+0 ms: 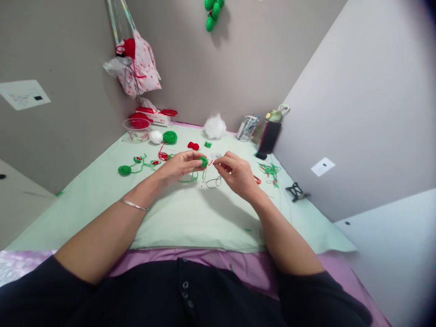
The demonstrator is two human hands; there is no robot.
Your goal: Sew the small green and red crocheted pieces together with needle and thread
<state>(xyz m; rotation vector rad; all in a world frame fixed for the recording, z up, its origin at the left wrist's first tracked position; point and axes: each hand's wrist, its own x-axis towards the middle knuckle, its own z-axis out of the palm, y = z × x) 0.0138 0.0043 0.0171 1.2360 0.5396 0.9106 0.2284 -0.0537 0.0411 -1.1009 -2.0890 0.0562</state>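
Note:
A small green crocheted piece (203, 161) sits pinched between the fingertips of my left hand (184, 164), green tails hanging beneath it. Just to its right, my right hand (235, 171) is closed with thumb and forefinger together. A short red strand (210, 162) spans the gap between the piece and those fingertips; whether a needle is in them is too small to make out. Under the hands a dark thin cord (214, 182) lies looped on the pale green cloth. Beyond them are a red knitted bow (193, 146) and a small green piece (207, 144).
Green yarn (170, 137), a white ball (156, 137) and a clear tub (136, 131) stand back left. White stuffing (215, 126), a pen cup (247, 129) and a propped phone (270, 137) line the back. Yarn scraps (270, 171) and a black claw clip (297, 192) lie right.

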